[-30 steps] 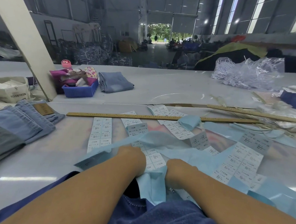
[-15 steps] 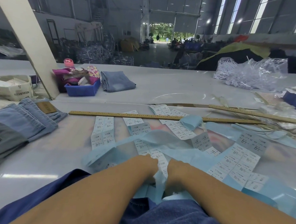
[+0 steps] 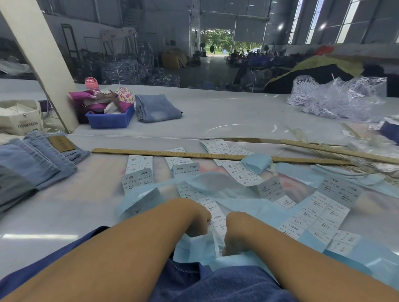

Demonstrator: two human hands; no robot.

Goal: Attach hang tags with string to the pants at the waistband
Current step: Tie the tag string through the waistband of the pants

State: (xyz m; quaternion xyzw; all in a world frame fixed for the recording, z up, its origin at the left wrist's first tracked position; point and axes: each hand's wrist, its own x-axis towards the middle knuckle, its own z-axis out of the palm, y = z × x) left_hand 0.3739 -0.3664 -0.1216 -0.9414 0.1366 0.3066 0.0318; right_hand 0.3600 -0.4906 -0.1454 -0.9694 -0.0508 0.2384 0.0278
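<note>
Long light-blue strips of printed size labels (image 3: 311, 218) lie tangled across the table in front of me. My left hand (image 3: 194, 218) and my right hand (image 3: 238, 232) sit close together at the table's near edge, fingers curled down round one blue label strip (image 3: 197, 246) that hangs over the edge. The fingertips are hidden behind the knuckles. Dark blue denim pants (image 3: 220, 294) lie under my forearms. No hang tag or string shows in my hands.
Folded light jeans (image 3: 29, 161) are stacked at the left. A long wooden ruler (image 3: 193, 155) lies across the table, a second ruler (image 3: 347, 154) at the right. A blue bin (image 3: 110, 121), folded jeans (image 3: 156, 108) and clear plastic bags (image 3: 337, 98) sit farther back.
Both hands have drawn back toward me and closer together, pulling the blue label strip over the table edge. The strip's loose left end has slid rightward on the table.
</note>
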